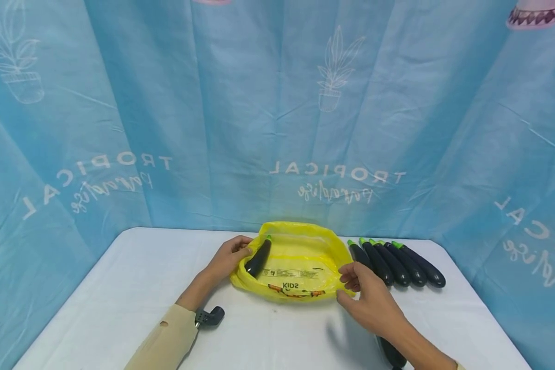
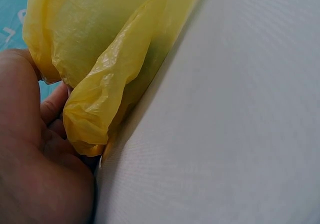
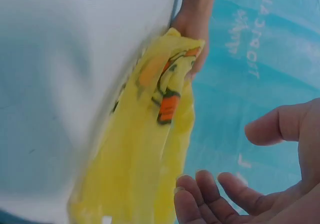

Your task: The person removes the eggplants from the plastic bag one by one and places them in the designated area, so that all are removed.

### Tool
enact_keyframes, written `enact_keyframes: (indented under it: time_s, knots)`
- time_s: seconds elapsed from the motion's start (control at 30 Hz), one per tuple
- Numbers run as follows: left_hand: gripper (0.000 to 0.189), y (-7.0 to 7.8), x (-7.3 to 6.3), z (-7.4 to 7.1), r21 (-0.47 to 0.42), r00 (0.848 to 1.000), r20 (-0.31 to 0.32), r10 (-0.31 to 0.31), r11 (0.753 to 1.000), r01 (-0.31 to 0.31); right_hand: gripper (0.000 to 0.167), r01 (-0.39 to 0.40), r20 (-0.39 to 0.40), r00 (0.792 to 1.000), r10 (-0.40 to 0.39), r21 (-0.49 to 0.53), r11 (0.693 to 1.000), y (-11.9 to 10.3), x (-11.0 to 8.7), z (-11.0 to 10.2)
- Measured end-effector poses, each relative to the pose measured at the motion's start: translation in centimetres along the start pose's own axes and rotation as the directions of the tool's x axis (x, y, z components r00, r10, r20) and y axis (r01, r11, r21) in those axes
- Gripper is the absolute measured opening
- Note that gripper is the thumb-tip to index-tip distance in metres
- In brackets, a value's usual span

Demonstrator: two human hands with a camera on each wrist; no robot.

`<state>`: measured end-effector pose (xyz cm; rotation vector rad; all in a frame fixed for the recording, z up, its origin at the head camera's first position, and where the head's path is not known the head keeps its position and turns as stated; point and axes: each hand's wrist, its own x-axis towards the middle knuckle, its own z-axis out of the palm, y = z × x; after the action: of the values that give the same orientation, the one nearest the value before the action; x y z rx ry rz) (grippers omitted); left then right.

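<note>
A yellow plastic bag [image 1: 300, 246] stands with its mouth spread wide on the white table. Inside it, against the left wall, lies one dark eggplant [image 1: 259, 258] with a green stem end. My left hand [image 1: 228, 258] grips the bag's left rim; in the left wrist view, the fingers are partly hidden behind the crumpled yellow film [image 2: 95, 109]. Over the bag's right edge is my right hand [image 1: 370, 298], its thumb and fingers apart and nothing held between them. In the right wrist view this hand [image 3: 265, 184] shows loosely bent fingers beside the bag [image 3: 145, 149].
Several eggplants [image 1: 400, 264] lie side by side to the right of the bag. Another dark eggplant [image 1: 390, 353] is partly hidden under my right forearm. A blue printed curtain [image 1: 259, 128] hangs around the back and sides of the table [image 1: 134, 288].
</note>
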<state>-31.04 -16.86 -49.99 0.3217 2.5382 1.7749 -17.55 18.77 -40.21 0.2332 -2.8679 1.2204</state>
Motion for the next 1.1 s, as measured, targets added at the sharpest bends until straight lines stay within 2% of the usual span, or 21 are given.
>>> enact_keyframes:
  time_s: [0.4, 0.57, 0.77, 0.97, 1.1]
  knots:
    - [0.034, -0.1, 0.1, -0.2, -0.011, 1.000, -0.009, -0.005, 1.000, 0.005, 0.027, 0.113, 0.072, 0.990, -0.120, 0.092, 0.989, -3.7, 4.1, 2.5]
    - [0.035, -0.3, 0.2, -0.2, -0.030, 1.000, 0.004, 0.000, 1.000, 0.000, 0.025, 0.080, 0.105, 0.991, -0.088, 0.083, 0.993, -4.4, 6.0, 3.8]
    - [0.034, -0.3, 0.2, -0.3, -0.039, 1.000, -0.010, 0.011, 0.999, -0.012, 0.030, 0.040, 0.140, 0.989, -0.049, 0.068, 0.997, -5.1, 8.2, 5.4]
    - [0.036, -0.3, 0.2, 0.0, -0.021, 1.000, -0.026, -0.001, 1.000, 0.000, 0.034, 0.002, 0.181, 0.983, -0.019, 0.095, 0.995, -5.9, 9.5, 7.0]
    - [0.037, -0.4, 0.3, 0.1, -0.023, 0.999, -0.040, -0.014, 1.000, 0.013, 0.036, -0.009, 0.186, 0.983, -0.005, 0.074, 0.997, -6.4, 10.3, 8.2]
